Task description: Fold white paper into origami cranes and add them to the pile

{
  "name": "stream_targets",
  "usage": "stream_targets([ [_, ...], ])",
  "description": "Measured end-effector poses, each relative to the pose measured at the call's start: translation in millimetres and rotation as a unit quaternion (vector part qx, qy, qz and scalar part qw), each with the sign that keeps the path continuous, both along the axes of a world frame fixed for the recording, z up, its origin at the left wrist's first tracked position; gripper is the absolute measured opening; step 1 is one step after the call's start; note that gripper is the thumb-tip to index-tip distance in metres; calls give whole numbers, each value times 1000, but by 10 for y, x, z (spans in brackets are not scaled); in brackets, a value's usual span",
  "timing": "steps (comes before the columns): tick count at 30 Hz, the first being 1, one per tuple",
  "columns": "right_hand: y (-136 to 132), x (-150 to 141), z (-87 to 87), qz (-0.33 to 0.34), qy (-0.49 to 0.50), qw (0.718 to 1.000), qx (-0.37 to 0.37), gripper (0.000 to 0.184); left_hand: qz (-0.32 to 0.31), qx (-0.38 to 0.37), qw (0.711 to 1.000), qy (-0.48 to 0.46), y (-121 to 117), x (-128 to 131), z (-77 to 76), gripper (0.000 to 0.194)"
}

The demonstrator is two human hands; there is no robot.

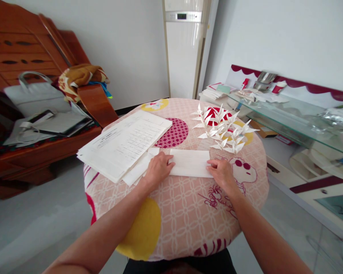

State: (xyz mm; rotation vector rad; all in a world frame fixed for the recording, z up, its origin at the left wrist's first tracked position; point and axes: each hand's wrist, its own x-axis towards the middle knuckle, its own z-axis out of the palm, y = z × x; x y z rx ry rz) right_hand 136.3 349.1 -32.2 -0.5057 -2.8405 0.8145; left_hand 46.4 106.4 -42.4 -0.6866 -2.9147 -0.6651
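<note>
A white sheet of paper (190,163), folded into a long rectangle, lies flat on the round table in front of me. My left hand (159,166) has its thumb and curled fingers at the paper's left edge. At the opposite edge, my right hand (221,171) pinches the paper between thumb and fingers. Close beside my left hand are loose white paper strips (141,167), partly under a stack of printed sheets (128,139). Several folded white paper cranes (223,127) stand grouped beyond my right hand.
A pink patterned cloth (185,213) covers the table. On the right is a glass-topped cabinet (297,114) with cups and papers. To the left, a wooden bench (25,152) holds a grey bag (31,93) and a brown cloth (82,76). A white air conditioner (183,53) stands behind.
</note>
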Motion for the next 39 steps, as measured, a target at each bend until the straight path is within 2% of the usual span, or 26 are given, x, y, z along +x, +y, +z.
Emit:
stream_targets([
  [2,-14,-5,34,-1,-16,1000,4,33,-56,14,995,75,-7,-38,-71,23],
  [4,-31,-14,66,-1,-32,999,13,34,-124,48,984,122,-18,-109,-161,30],
  [7,-46,-30,102,3,-54,998,39,34,-241,70,962,108,-28,-237,-257,41],
  [9,-43,-32,116,8,-61,996,61,33,-271,53,959,70,-16,-288,-250,43],
  [14,-14,0,150,29,-84,990,109,33,-225,-12,974,0,112,-166,-60,33],
  [18,-48,18,190,58,-82,976,192,29,-187,-50,981,-6,227,13,40,42],
  [21,-101,-12,191,113,-53,963,238,30,-181,-64,981,-6,269,79,56,49],
  [24,-156,-68,158,149,-36,970,190,33,-168,-65,984,-2,286,111,49,54],
  [27,-231,-104,123,139,-26,988,61,28,-158,-63,985,3,293,146,36,58],
  [30,-326,-109,106,138,-37,989,-41,15,-155,-56,986,11,294,178,27,60],
  [32,-382,-111,104,130,-48,989,-55,10,-158,-50,986,14,291,188,21,61],
  [39,-381,-80,134,108,-73,991,-8,4,-165,-35,986,-3,247,170,-19,65],
])
